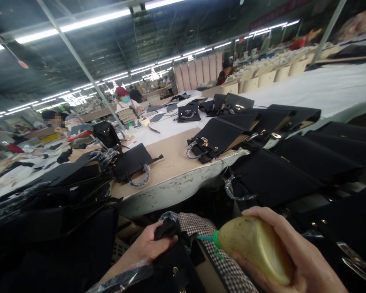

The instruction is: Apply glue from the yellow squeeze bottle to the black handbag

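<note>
My right hand [295, 260] grips a yellowish squeeze bottle [256, 246] with a green nozzle [210, 239] that points left toward a black bag part in my lap. Over there, my left hand [151, 246] pinches a black strap or flap [167, 230] of that bag [171, 272]. A checked cloth [219, 252] lies under the nozzle, between the two hands. Part of the bag's handle is wrapped in clear plastic [125, 278].
A worn tan worktable [171, 162] ahead holds black handbags [215, 140], one with a wrapped handle [134, 162]. More black bags are stacked at left [49, 191] and right [293, 171]. Other people sit at far tables [53, 119].
</note>
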`<state>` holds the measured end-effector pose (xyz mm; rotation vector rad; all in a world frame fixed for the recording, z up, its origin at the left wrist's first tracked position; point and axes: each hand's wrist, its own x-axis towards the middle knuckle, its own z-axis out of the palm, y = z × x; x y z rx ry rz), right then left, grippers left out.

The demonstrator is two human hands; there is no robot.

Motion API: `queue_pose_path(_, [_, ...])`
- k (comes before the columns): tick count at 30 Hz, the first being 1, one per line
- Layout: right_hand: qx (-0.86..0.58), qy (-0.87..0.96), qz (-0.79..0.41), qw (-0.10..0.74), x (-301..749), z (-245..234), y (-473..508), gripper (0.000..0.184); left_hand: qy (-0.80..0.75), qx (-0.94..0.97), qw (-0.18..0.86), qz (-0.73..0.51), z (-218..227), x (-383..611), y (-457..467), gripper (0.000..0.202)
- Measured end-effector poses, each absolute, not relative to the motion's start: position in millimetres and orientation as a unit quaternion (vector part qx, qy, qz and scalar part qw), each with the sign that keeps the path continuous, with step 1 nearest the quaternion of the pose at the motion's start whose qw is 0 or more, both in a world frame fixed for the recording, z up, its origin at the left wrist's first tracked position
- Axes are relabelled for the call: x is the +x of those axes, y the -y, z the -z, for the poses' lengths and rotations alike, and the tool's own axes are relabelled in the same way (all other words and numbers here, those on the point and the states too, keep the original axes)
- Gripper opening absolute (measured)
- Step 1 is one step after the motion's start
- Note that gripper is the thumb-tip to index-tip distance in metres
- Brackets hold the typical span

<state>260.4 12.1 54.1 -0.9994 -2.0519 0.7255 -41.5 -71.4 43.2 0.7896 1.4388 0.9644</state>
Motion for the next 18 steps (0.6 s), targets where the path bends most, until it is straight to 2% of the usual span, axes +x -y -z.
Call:
queue_pose_path(8, [-0.375,0.814,-0.264,0.357,268,-72,-32,0.051,-0.615,0.404,0.592,-0.328,-46,-43,59,0.031])
queue_pose_path(18, [-0.38,0.796,-0.31,0.356,272,-70,-39,0.046,-0.609,0.419,0.602,-0.302,-49,-40,51,0.029])
